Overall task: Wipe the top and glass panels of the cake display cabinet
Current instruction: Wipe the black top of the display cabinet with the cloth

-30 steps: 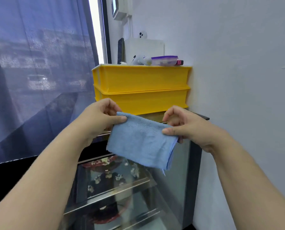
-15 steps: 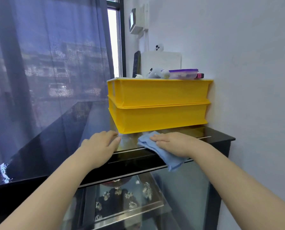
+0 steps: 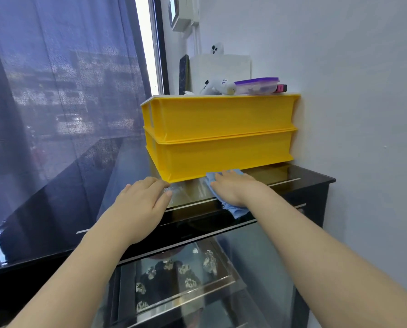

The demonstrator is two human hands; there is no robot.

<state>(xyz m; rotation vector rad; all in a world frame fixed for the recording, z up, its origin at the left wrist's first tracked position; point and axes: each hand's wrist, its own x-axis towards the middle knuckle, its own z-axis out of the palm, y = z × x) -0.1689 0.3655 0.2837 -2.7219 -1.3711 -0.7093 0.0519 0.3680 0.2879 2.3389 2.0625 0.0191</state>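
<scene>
I have the right hand (image 3: 233, 188) pressed flat, fingers straight, on the blue cloth (image 3: 239, 211). The cloth lies on the cabinet top (image 3: 292, 176), just beside the foot of the yellow crates (image 3: 221, 138) at 12 o'clock, while the left hand (image 3: 143, 204) rests open and empty on the same top, slightly apart at 9 o'clock from the cloth. The bare strip of top runs from 9 to 3 o'clock in front of the crates, so I judge the stroke must go sideways, with the right hand nearer for the stretch toward 3 o'clock. The glass front (image 3: 256, 268) sits below at 6 o'clock.
</scene>
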